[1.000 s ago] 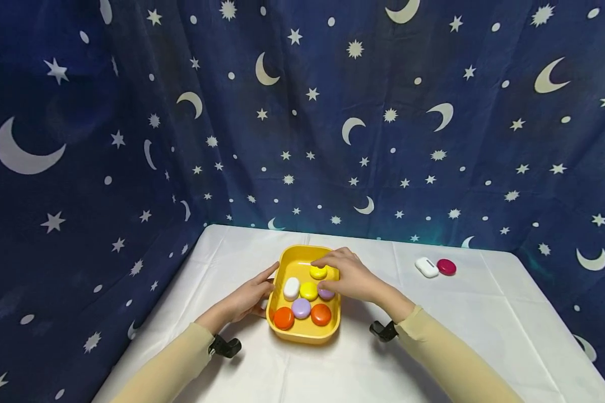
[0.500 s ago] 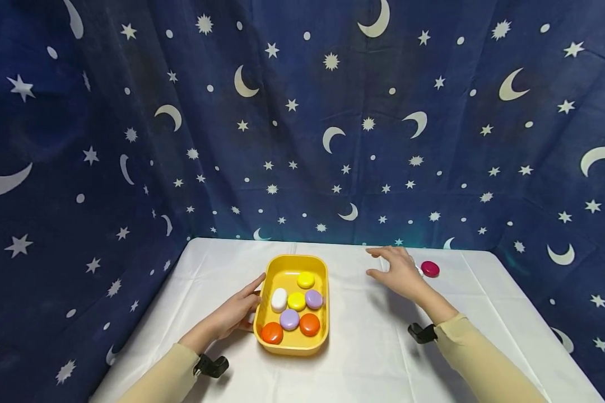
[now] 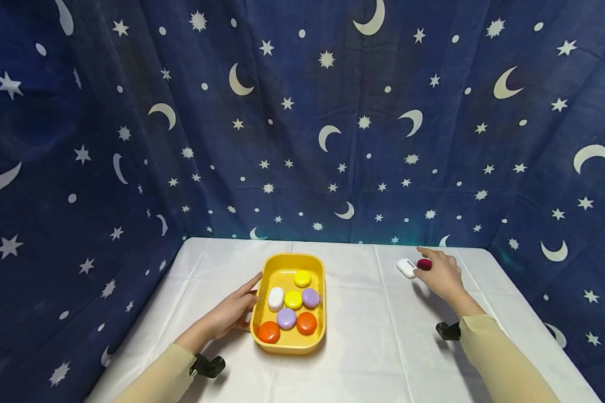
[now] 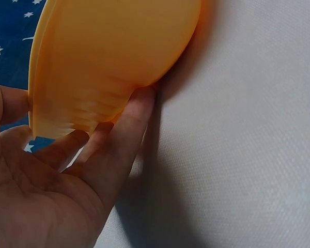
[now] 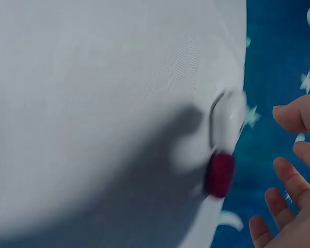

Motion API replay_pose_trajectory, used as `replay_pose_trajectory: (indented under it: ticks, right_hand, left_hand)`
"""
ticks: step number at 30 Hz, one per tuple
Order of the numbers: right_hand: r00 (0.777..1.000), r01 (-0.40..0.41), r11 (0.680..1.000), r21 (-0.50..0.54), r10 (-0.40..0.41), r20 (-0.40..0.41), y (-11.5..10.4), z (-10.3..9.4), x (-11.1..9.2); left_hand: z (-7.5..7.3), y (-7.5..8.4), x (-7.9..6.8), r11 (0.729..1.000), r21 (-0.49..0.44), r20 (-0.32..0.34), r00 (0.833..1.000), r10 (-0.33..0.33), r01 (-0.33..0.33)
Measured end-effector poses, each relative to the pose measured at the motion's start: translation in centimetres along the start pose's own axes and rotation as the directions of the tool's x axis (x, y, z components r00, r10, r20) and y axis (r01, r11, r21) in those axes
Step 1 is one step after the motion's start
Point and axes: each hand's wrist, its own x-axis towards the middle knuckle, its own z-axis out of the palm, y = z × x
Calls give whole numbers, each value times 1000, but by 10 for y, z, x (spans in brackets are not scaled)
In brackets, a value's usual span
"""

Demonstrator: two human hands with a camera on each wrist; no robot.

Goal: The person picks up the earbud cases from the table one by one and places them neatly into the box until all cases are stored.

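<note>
A yellow tray [image 3: 288, 349] stands left of the table's middle, holding several glossy rounded pieces in orange, purple, yellow and white. My left hand [image 3: 229, 312] rests against the tray's left wall; in the left wrist view its extended fingers [image 4: 126, 129] touch the outside. At the far right, my right hand [image 3: 445, 279] hovers over a crimson round piece [image 3: 424, 265], thumb and fingers apart around it in the head view. Right beside that piece lies a white rounded piece [image 3: 405, 268] with a dark mark on top. Both pieces appear apart from the right fingers [image 5: 289, 178] in the right wrist view.
A white cloth [image 3: 363, 336] covers the table. Behind its back edge and at both sides hangs a dark blue curtain [image 3: 282, 140] with moons and stars. A black wrist strap mount [image 3: 208, 366] sits on the left wrist, another mount [image 3: 448, 331] on the right.
My right hand has left the tray and moved right to the crimson piece. The pieces in the tray stay in place. My left hand remains at the tray while the head view has shifted.
</note>
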Motion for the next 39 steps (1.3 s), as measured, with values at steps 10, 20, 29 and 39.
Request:
replay_pose_trajectory:
  ticks: [10,20,29,39]
  right_hand:
    - [996,-85,996,27,84,34,31,0,-2]
    - [977,-196,981,19,193,87,39,5,7]
    - [973,-207,978,0,206,100,47,9,10]
    - [965,-216,975,-49,220,144,48,9,14]
  left_hand:
    - [-1,0,0,1000,-10,19,1000,4,-4]
    - [-2,1,-1,1000,-1,14,1000,-6,7]
    - [-1,2,-1,1000,26,-4,1000,-12,12]
    - [-1,2,-1,1000,22,8,1000,-8,8]
